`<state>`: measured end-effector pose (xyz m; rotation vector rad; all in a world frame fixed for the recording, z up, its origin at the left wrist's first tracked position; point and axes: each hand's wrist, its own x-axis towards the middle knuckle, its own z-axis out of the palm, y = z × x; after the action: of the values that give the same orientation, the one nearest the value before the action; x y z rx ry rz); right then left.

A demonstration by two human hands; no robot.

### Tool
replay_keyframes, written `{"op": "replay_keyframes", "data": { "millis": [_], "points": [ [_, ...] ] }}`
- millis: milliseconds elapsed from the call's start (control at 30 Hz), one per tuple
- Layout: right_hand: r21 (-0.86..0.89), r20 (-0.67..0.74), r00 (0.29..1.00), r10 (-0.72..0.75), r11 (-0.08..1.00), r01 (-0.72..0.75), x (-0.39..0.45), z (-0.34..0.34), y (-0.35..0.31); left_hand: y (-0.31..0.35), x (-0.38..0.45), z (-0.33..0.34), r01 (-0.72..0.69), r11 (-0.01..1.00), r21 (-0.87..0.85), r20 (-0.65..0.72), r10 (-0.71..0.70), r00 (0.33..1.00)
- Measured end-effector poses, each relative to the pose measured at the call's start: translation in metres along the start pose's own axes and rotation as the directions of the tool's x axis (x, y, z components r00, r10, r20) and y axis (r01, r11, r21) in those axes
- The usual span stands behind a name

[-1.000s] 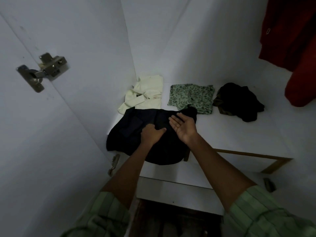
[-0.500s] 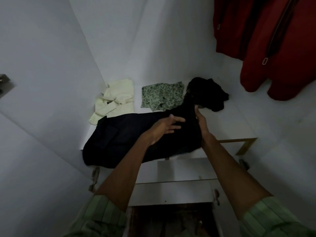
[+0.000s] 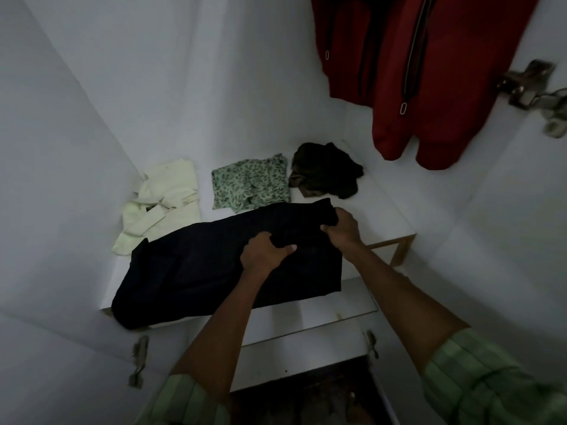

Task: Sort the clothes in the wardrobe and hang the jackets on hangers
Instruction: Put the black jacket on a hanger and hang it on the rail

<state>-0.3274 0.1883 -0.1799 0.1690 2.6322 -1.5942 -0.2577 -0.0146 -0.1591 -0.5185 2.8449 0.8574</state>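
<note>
A dark navy garment (image 3: 196,268) lies spread across the front of the white wardrobe shelf (image 3: 380,210), its lower edge hanging over the shelf front. My left hand (image 3: 265,253) grips a fold of it near the middle. My right hand (image 3: 342,227) grips its right end, bunching the cloth. Behind it lie a pale cream shirt (image 3: 162,200), a green leaf-print garment (image 3: 251,182) and a crumpled dark olive garment (image 3: 325,170). Red jackets (image 3: 423,72) with zips hang at the top right.
White wardrobe walls close in on the left, back and right. A metal door hinge (image 3: 534,87) sticks out at the far right. Below the shelf sit a white drawer front (image 3: 306,348) and a dark open space.
Both hands have closed on the dark garment: the left went from lying flat to gripping a fold, the right now bunches the right end. The view has swung right and up.
</note>
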Motion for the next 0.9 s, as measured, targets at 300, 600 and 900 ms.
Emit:
{"op": "replay_keyframes", "data": {
  "millis": [300, 600, 900],
  "points": [
    [0.120, -0.184, 0.959, -0.214, 0.964, 0.238, -0.030, -0.013, -0.006, 0.068, -0.002, -0.024, 0.160, 0.606, -0.779, 0.358, 0.222, 0.907],
    [0.372, -0.408, 0.866, 0.290, 0.919, -0.132, -0.041, -0.054, 0.050, 0.116, 0.010, 0.027, -0.206, 0.803, -0.560, 0.401, 0.480, 0.780],
    [0.387, -0.638, 0.630, 0.442, 0.892, -0.234, -0.057, -0.054, 0.074, 0.051, 0.023, 0.055, -0.517, 0.855, 0.037, -0.048, 0.519, 0.854]
  ]
}}
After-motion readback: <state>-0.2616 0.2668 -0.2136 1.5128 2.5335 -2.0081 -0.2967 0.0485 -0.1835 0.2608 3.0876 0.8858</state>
